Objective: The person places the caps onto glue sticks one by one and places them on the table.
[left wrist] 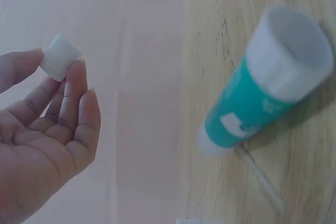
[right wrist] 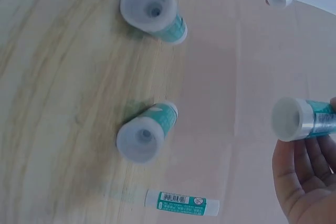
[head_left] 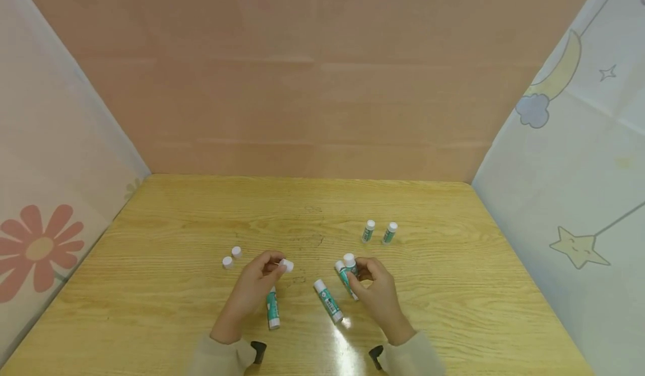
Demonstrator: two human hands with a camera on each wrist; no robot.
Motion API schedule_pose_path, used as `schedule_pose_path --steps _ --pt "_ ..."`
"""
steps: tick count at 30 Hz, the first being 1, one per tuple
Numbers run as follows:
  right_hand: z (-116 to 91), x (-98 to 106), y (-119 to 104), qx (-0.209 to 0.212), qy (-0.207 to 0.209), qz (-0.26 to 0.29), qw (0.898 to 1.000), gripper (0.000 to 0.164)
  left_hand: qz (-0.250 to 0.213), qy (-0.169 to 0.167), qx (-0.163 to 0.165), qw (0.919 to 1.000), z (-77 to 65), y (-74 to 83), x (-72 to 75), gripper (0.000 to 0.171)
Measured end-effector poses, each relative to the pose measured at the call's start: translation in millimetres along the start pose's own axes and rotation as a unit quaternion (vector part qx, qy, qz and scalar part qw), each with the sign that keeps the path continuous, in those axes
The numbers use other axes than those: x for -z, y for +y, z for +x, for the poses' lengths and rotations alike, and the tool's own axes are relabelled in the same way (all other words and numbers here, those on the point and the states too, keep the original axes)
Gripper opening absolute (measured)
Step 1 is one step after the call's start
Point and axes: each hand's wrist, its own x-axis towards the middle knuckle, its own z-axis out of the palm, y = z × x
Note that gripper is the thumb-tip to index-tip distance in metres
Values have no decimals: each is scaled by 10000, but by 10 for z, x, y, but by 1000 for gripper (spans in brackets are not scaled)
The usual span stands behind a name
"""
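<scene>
Left hand (head_left: 254, 283) is pinching a light, slippery cap (head_left: 287, 265) at centre frame while I'm gripping the stiff glue stick (head_left: 350, 265) mid-barrel with my right hand (head_left: 377, 289).

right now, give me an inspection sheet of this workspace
surface: wooden table, a glare patch near the front edge
job's things: left hand pinches a white cap; right hand holds a glue stick
clutter: two upright glue sticks, three lying glue sticks, two loose caps
hands: both over the front of the table
cables: nothing seen
surroundings: pink backdrop, flower sheet left, moon-and-star sheet right
</scene>
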Motion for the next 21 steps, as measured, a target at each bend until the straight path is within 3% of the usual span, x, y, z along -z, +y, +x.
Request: schedule_pose_path --steps 5,11,21 --pt "-61 -57 149 101 -36 144 9998 24 -59 -7 32 10000 -6 22 -29 19" --pt "-60 -72 129 534 15 98 9985 27 -4 -17 -158 9999 -18 40 -34 19" --pt "-69 -83 142 813 -109 119 9966 27 -134 -111 -181 9997 -20 55 -59 22"
